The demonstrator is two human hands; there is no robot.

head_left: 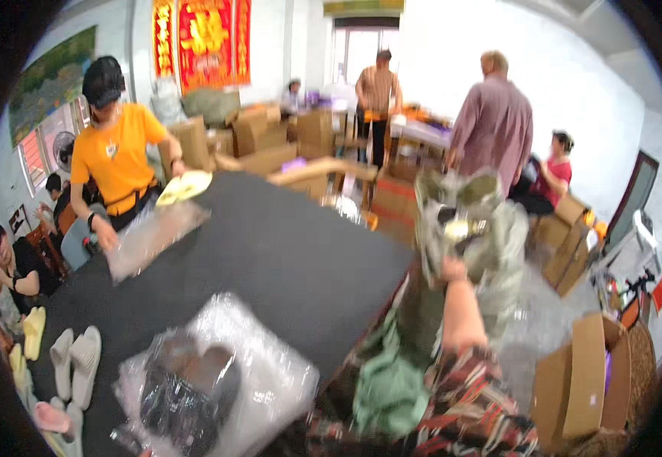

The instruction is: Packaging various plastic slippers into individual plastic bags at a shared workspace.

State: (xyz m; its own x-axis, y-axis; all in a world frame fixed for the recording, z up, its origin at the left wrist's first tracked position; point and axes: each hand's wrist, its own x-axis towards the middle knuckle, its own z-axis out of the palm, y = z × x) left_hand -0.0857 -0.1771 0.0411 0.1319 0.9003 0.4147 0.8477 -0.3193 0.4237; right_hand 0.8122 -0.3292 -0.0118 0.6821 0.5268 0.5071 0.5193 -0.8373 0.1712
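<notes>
Right hand [453, 268] is raised off the right edge of the tabletop [285, 251], closed on a bundle of grey-green items in clear plastic [464, 225]; the bundle sits above and around the fist, with a small yellowish patch near its middle, contents too blurred to identify. Right forearm comes up from the lower edge in a red-and-dark patterned sleeve [468, 411]. Left hand: not visible in frame, so can't tell its state. Just left of the forearm, a green cloth piece [388, 388] hangs low by the tabletop's corner. On the dark tabletop in front, a clear bubble-wrap bag [216, 373] holds something black, lying near the bottom edge, well apart from the raised bundle. Left of the bag, pale slippers [76, 362] in a loose row, yellow ones further out toward the rim and a pink one below. Across the tabletop, a person in an orange shirt [118, 156] presses a clear plastic bag [152, 236] flat with one hand and holds a pale yellow slipper [185, 185] in the other. Open cardboard box [582, 381] on the floor at lower right. More cardboard boxes [270, 133] stacked behind, several people standing and sitting further back.
</notes>
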